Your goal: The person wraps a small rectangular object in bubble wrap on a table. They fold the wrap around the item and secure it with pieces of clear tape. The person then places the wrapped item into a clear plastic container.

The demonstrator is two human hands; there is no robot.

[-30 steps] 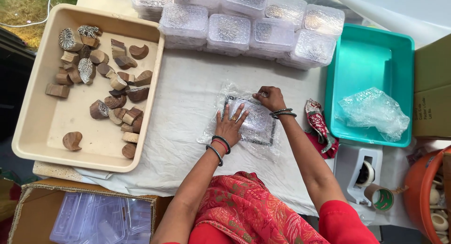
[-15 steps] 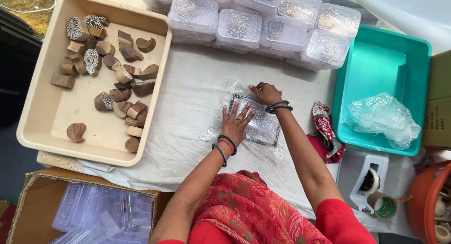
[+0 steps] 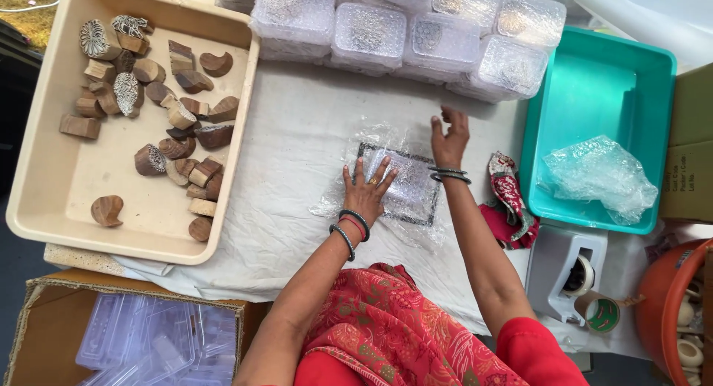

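Pressing a bubble-wrapped flat piece [image 3: 401, 184] onto the white cloth [image 3: 297, 133], at table centre.

The left hand [image 3: 368, 191] lies flat on it, fingers spread wide, forearm angled up from below. The right hand [image 3: 449, 137] is lifted just beyond the wrap's far edge, fingers loosely curled, holding nothing. The beige tray [image 3: 44, 170] of wooden blocks [image 3: 152, 160] sits left.

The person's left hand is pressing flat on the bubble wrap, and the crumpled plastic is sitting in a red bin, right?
Nearly. The head view shows the left hand flat on the bubble wrap, but the crumpled plastic sits in a teal bin, not a red one.
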